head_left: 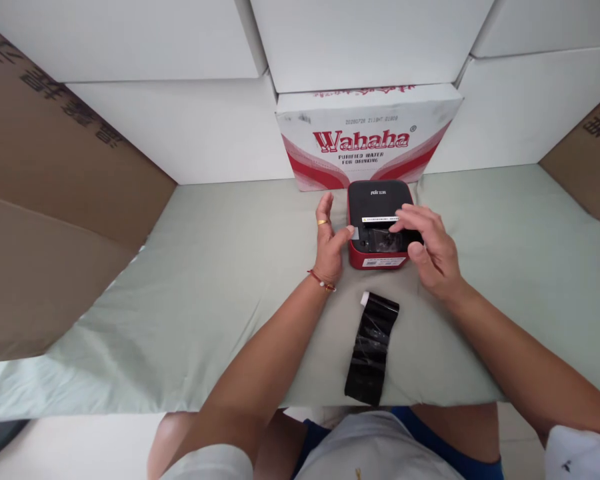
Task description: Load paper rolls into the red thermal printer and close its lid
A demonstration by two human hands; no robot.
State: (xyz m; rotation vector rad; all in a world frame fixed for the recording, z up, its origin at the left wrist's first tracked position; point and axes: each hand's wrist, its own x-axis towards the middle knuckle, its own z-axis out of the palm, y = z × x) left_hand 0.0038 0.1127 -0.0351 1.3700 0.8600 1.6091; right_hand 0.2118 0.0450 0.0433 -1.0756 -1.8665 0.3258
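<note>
A small red-and-black machine, which looks like a label printer, stands on the cloth in front of me. Black film shows in the recess on its near top side. My left hand is at the machine's left side, fingers stretched and apart, its thumb touching the top edge by a grey tab. Over the right part of the top is my right hand, fingers loosely bent and thumb apart, a fingertip at the film. A wrinkled strip of black ribbon on a white core lies nearer to me.
Behind the machine stands a Wahaha water carton, backed by stacked white boxes. Brown cardboard boxes border the left and right. A pale green cloth covers the table, whose front edge is close to my lap.
</note>
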